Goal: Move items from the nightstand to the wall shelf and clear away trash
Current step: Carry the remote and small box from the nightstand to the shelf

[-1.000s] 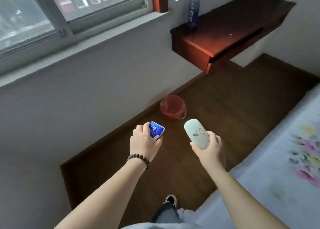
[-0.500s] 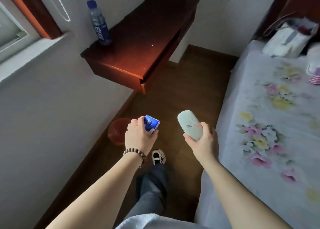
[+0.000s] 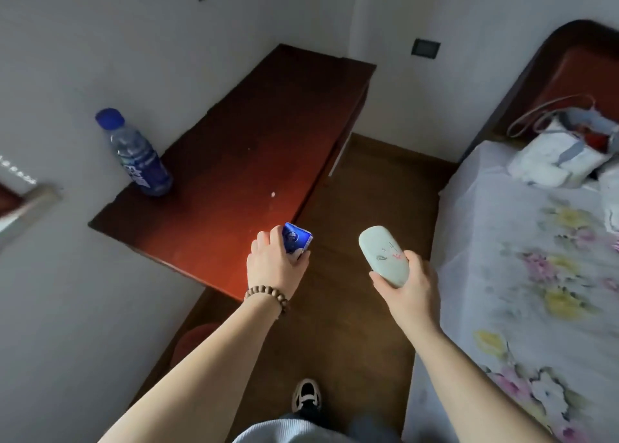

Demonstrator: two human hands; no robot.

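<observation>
We are nearing the wall shelf point(image 3: 234, 161), bottle point(image 3: 135, 153) already there, left hand point(image 3: 273, 268) gripping blue pack point(image 3: 296, 241), right hand point(image 3: 407, 285) gripping pale case point(image 3: 383, 255), neither placed yet.

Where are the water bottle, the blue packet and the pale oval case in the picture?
water bottle point(image 3: 139, 159), head view, on its blue label.
blue packet point(image 3: 297, 238), head view, on its blue face above the left hand's fingers.
pale oval case point(image 3: 378, 248), head view, on its upper half.
</observation>
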